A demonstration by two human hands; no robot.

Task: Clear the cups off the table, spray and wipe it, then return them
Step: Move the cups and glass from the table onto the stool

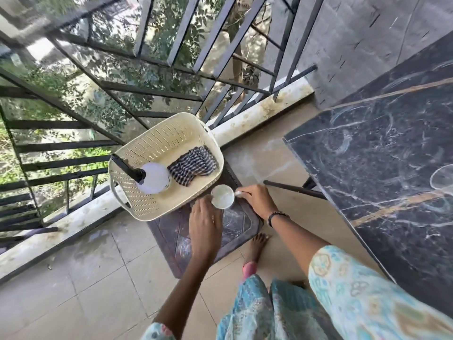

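Observation:
A white cup (222, 196) stands on a dark brown stool (235, 224) beside a cream plastic basket (147, 153). My right hand (255, 201) pinches the cup's handle. My left hand (205, 223) reaches toward the cup's near side with fingers straight, fingertips at its wall. In the basket lie a white spray bottle (154, 177) with a black nozzle and a striped cloth (193, 165). The black marble table (382, 153) is on the right, with a glass rim (442, 177) at the frame's edge.
A metal railing (117, 89) and a low ledge (257, 114) run behind the basket. Beige floor tiles (85, 278) spread to the left. My bare foot (256, 244) stands between stool and table. A thin black bar (294, 188) sticks out from under the table.

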